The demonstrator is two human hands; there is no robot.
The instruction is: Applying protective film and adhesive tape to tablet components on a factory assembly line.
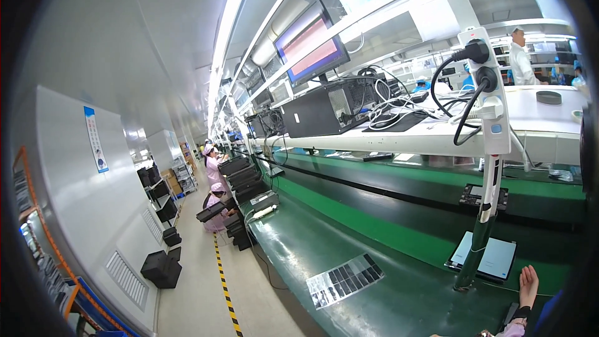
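Note:
My left hand point(529, 284) is at the lower right, open, its fingers stretched out over the green bench. Nothing shows in it. A dark band circles the wrist, below it a pale pink sleeve. Closest to its fingers is a tablet-like panel point(497, 258) with a pale lit face and dark edges, lying behind a green-wrapped post point(475, 253). Beside the forearm lies a dark object point(508, 317) too cropped to name. My right hand is out of the picture.
A sheet of dark rectangular pieces point(345, 281) lies on the green bench point(281, 256). A power strip point(493, 100) with black plugs hangs on the post. Above are a computer case point(321, 111), a monitor point(310, 43) and tangled cables. Co-workers in pink point(213, 168) are along the aisle.

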